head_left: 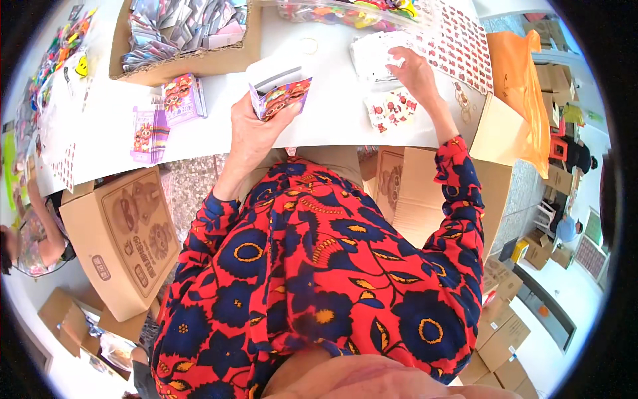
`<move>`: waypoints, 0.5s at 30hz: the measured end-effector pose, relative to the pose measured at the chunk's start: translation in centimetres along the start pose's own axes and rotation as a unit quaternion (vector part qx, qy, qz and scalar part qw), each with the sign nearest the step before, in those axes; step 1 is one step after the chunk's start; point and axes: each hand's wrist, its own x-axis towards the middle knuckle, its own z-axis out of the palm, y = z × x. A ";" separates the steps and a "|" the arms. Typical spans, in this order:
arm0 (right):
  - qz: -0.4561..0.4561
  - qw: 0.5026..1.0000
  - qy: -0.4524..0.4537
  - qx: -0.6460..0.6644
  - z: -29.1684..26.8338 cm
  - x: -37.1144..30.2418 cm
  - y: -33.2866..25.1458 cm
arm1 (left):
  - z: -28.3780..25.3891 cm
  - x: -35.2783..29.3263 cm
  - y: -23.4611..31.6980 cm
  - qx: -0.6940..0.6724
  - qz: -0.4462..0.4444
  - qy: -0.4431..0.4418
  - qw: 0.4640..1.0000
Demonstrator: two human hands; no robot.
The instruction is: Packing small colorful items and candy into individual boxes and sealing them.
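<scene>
Left hand (251, 133): clamped on a small open-topped printed cardboard box (279, 90), white flap up, held over the white table's (219, 130) near edge.
Right hand (417, 73): fingers curled on a white stack of sticker sheets (373, 58).
Relation: stack lies at 2 o'clock from the box, right hand nearer.
Around: purple printed boxes (169, 110) at 9 o'clock; brown carton of packets (183, 36) at 11.
In the way: nothing between box and stack.
</scene>
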 end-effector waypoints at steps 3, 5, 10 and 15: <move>0.026 0.999 0.017 -0.030 1.3 -0.5 -0.1 | 0.3 -0.1 0.1 0.011 -0.009 -0.009 1.000; 0.023 0.998 0.037 -0.053 1.7 -0.6 -0.2 | 0.4 -0.2 -0.1 0.010 -0.014 -0.009 1.000; 0.035 0.996 0.030 -0.071 2.1 -0.6 -0.5 | 0.7 -0.4 0.0 0.012 -0.008 -0.004 1.000; 0.030 0.999 0.005 -0.043 2.3 -0.8 -0.1 | 1.0 -0.4 0.0 -0.007 -0.015 -0.014 1.000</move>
